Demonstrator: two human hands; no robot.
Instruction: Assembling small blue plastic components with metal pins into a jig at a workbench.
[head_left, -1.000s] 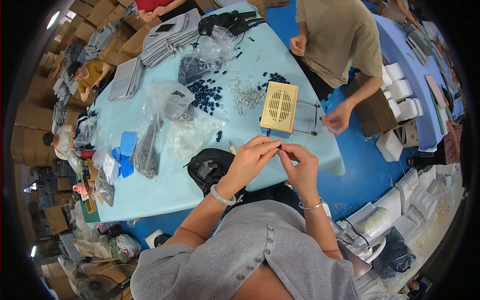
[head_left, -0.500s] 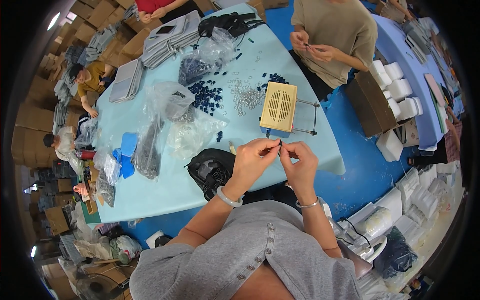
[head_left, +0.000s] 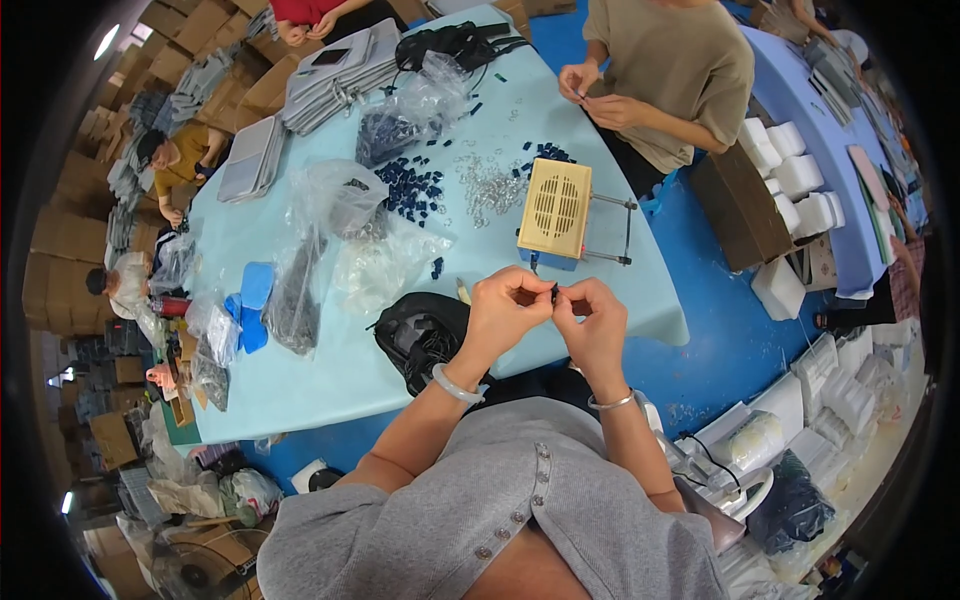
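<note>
My left hand [head_left: 503, 312] and my right hand [head_left: 594, 318] meet over the near edge of the table, fingertips pinched together. Between them is a small dark piece [head_left: 555, 293], too small for me to tell its kind; both hands grip it. Just beyond my fingers stands a cream and blue box-shaped device [head_left: 556, 207] with a slotted top and a metal rod frame on its right side. A black bag [head_left: 420, 345] with dark cords in it lies left of my left wrist. Farther off are a pile of small dark blue pieces [head_left: 408, 190] and a scatter of clear or silvery rings [head_left: 490, 188].
Clear plastic bags [head_left: 385, 262] with dark contents, blue flat pads [head_left: 256, 288] and stacked grey pouches [head_left: 340, 80] cover parts of the light blue table [head_left: 330, 400]. Across it a person in a tan shirt [head_left: 675, 75] handles something small. A cardboard box [head_left: 738, 210] stands on the right.
Both my hands have shifted slightly left and toward the far side, still pinching the small dark piece. The tan-shirted person's hands have moved a little left.
</note>
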